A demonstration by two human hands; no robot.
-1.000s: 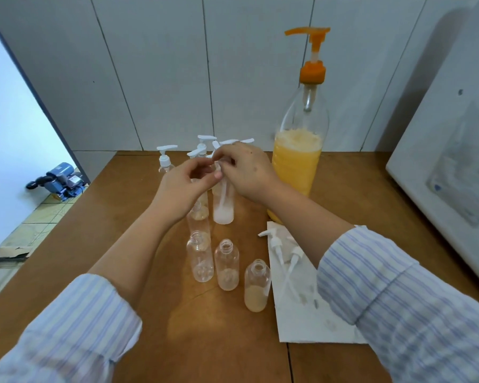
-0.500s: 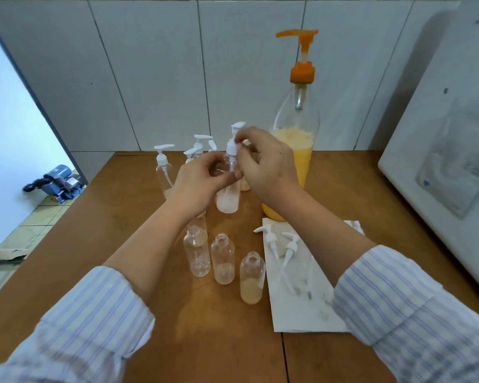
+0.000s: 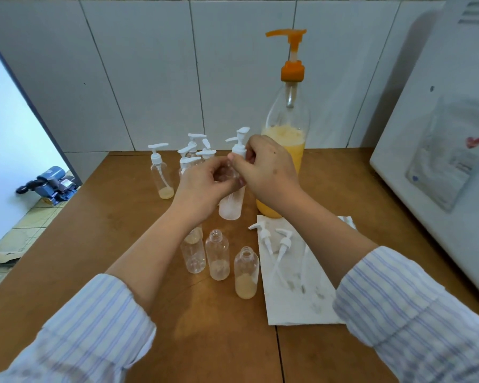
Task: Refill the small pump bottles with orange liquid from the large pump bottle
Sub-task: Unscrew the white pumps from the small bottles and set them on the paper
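A small clear pump bottle [image 3: 231,207] is held above the wooden table [image 3: 108,217]. My left hand [image 3: 205,183] grips its body and my right hand [image 3: 268,170] pinches its white pump collar. The large bottle [image 3: 286,128] with an orange pump, about half full of orange liquid, stands just behind my right hand. Three uncapped small bottles [image 3: 218,254] stand in a row below my hands, each with a little pale liquid. Several capped small bottles [image 3: 161,172] stand at the back left. Two removed white pumps [image 3: 274,241] lie on a paper towel [image 3: 296,294].
A white appliance [image 3: 440,161] fills the right side of the table. A tiled wall [image 3: 150,73] stands behind. The table's left edge drops to a floor where a blue machine [image 3: 50,185] sits.
Both hands have lifted the small bottle off the table and raised it slightly. The right hand's fingers have shifted round the pump collar.
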